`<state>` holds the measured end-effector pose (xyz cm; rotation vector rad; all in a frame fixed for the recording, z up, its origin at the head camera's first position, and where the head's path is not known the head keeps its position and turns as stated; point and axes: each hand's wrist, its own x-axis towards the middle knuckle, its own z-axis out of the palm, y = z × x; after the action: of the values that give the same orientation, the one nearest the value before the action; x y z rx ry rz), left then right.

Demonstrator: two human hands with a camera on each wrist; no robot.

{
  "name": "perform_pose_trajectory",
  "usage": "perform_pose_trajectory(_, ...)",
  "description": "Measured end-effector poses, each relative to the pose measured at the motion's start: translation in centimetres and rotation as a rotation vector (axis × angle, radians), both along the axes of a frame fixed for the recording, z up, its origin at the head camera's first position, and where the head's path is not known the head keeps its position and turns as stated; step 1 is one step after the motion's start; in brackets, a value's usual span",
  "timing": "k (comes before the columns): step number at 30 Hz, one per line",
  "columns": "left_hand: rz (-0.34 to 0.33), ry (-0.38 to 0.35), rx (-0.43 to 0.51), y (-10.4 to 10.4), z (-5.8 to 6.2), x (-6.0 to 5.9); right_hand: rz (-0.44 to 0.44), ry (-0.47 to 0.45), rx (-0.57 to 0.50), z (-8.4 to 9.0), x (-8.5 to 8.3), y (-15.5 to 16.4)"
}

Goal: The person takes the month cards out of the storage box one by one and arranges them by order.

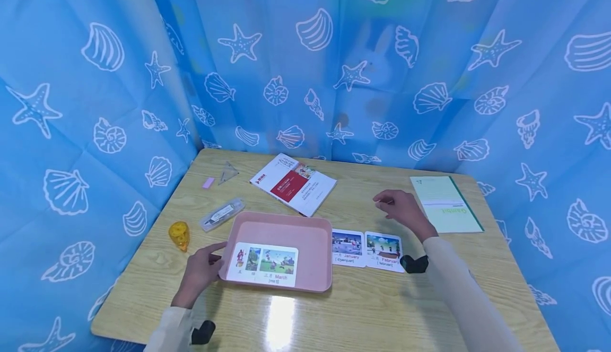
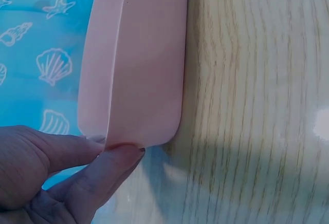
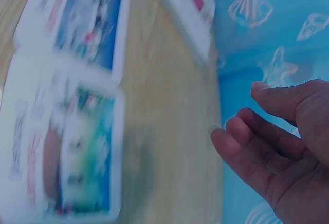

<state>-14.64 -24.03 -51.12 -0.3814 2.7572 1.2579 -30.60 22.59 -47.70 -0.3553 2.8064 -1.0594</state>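
Observation:
My left hand [image 1: 198,272] pinches the left end of a pink tray [image 1: 315,251] between thumb and finger. The left wrist view shows those fingertips on the tray's rim [image 2: 115,80]. Inside the tray, a picture card marked March [image 1: 279,264] overlaps other cards [image 1: 240,259] at its left. Side by side to the tray's right lie a January card [image 1: 347,243] and a February card [image 1: 383,248]. My right hand [image 1: 401,209] hovers beyond the February card, holding nothing. In the right wrist view its fingers are loosely bent, with the thumb apart.
Behind the tray lies a white and red book [image 1: 296,182]. A pale green notebook [image 1: 446,203] is at the right. Left of the tray are a clear pen case [image 1: 223,214], a yellow object [image 1: 179,235], a pink eraser-like block [image 1: 208,183] and a set square [image 1: 228,173].

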Motion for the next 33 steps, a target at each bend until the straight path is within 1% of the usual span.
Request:
perform_pose_trajectory(4, 0.002, 0.002, 0.013, -0.2, 0.1, 0.2, 0.026, 0.001, -0.071, 1.1, -0.1, -3.1)
perform_pose_trajectory(9, 0.006, 0.010, 0.037, -0.3, -0.1, 0.2, 0.047, -0.009, -0.085, 2.1, 0.0, -6.7)
perform_pose_trajectory(13, 0.017, 0.007, 0.053, -0.5, -0.3, 0.2, 0.064, -0.022, -0.086, 2.4, 0.0, -8.9)
perform_pose_trajectory(19, 0.027, -0.001, 0.074, -0.7, -0.7, 0.2, 0.115, -0.048, -0.094, 1.7, 0.2, -11.6)
perform_pose_trajectory(24, 0.037, -0.011, 0.071, -0.6, -0.8, 0.1, 0.154, -0.075, -0.106, 0.8, 1.0, -13.5)
perform_pose_trajectory(29, 0.041, -0.014, 0.066, -0.5, -0.8, -0.2, 0.162, -0.127, -0.103, -0.3, 1.8, -15.3)
perform_pose_trajectory(31, 0.038, -0.007, 0.068, -0.5, -0.7, -0.2, 0.176, -0.149, -0.095, -0.9, 2.1, -16.0)
perform_pose_trajectory(33, 0.036, 0.001, 0.067, -0.5, -0.7, -0.2, 0.211, -0.163, -0.094, -1.4, 2.3, -16.7)
